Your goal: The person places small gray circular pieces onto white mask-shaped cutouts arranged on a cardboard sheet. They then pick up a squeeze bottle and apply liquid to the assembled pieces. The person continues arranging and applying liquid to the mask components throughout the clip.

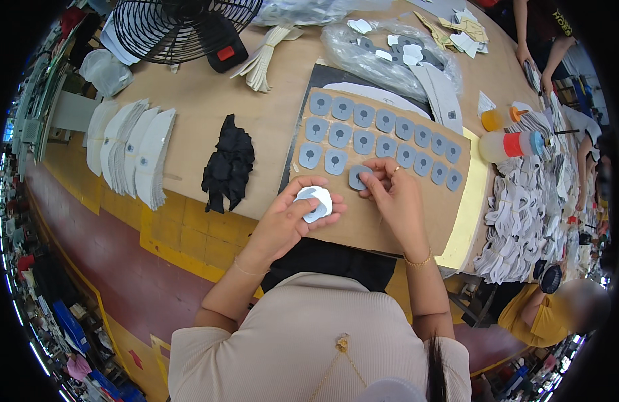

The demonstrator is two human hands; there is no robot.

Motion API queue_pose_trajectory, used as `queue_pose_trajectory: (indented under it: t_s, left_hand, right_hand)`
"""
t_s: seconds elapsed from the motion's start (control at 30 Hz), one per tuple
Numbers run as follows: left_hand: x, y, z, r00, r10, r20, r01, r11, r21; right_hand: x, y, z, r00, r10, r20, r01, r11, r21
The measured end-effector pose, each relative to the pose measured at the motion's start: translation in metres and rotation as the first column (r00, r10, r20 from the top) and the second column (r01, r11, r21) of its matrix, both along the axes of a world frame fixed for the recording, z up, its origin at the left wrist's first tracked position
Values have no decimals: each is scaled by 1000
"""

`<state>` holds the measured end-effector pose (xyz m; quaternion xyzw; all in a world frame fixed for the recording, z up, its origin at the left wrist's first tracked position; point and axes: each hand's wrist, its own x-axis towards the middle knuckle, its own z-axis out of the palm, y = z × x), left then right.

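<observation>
Rows of rounded grey patches with a dark tree-like print, such as one patch (363, 114), lie on a brown cardboard sheet (349, 231) in front of me. My right hand (394, 193) pinches another grey patch (355, 179) between thumb and fingers at the front row, on or just over the cardboard. To its left, my left hand (289, 218) is closed round a small stack of white and grey patches (314, 203), thumb on top. The lower part of that stack is hidden by the fingers.
A black fan (182, 30) stands at the back left. Left of the cardboard lie a crumpled black cloth (229, 164) and bundled white pieces (148, 161). Bottles, one with a red label (520, 144), and piled white straps (514, 221) are on the right. Another person's arms (557, 57) reach in there.
</observation>
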<state>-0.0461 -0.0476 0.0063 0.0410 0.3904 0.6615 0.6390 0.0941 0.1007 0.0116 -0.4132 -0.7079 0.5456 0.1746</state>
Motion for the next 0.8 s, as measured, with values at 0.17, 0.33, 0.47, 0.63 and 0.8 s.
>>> queue_pose_trajectory:
  t_s: [0.17, 0.33, 0.47, 0.63, 0.8]
  left_hand:
    - [0, 0, 3, 1000, 11, 24, -12, 999, 51]
    - [-1, -3, 3, 995, -11, -102, 10, 1000, -7]
    - [-3, -4, 1, 982, -24, -185, 17, 999, -39]
    - [-3, -2, -4, 960, -52, -276, 35, 997, -64]
    - [-2, 1, 1, 987, -107, -119, 104, 994, -34]
  right_hand:
    - [-11, 5, 6, 991, 12, 131, -25, 995, 98]
    - [-12, 6, 0, 974, 40, 223, -123, 920, 372]
    - [-13, 5, 8, 968, 47, 247, -150, 895, 419]
    - [1, 0, 25, 960, 280, -2, -276, 949, 155]
    - [17, -10, 27, 900, 429, -74, -394, 874, 284]
